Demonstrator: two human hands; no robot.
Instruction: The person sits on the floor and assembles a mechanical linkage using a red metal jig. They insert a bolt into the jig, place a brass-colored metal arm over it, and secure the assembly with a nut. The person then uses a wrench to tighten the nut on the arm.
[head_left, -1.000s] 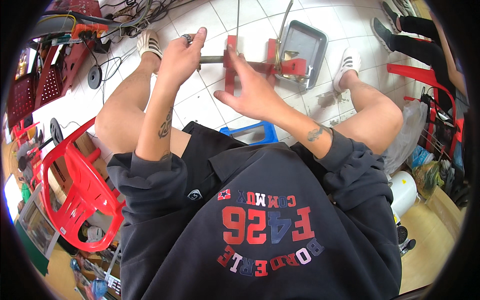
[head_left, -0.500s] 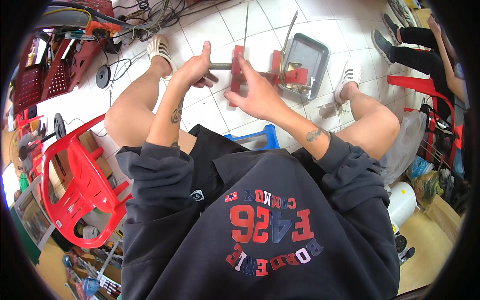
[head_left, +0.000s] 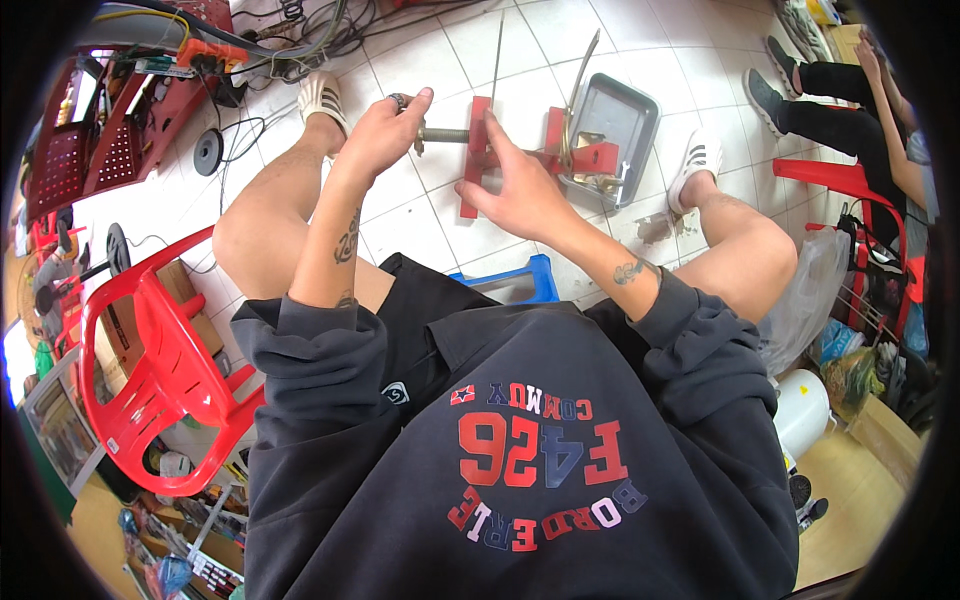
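A red metal vise [head_left: 472,205] stands between my feet, and a thick threaded screw [head_left: 445,135] sticks out of its left side. My left hand [head_left: 380,140] is closed around the handle [head_left: 402,100] at the screw's outer end; the hand hides most of that handle. My right hand [head_left: 525,190] lies against the vise's left red plate, index finger and thumb stretched apart, its other fingers partly hidden. At the vise's right part, a bent metal strip [head_left: 580,85] stands up. Behind that part lies a grey tray [head_left: 648,110] with small metal pieces in it.
A blue plastic stool [head_left: 541,275] is below my knees. On the left are a red chair [head_left: 165,370], a red perforated metal rack [head_left: 110,150] and tangled cables [head_left: 310,50]. Another person's dark-trousered leg [head_left: 830,115] and a red chair [head_left: 825,170] are at right.
My left hand has closed and turned with the screw's handle, whose end now shows above the fingers. The right hand stays on the red plate, nearly unmoved.
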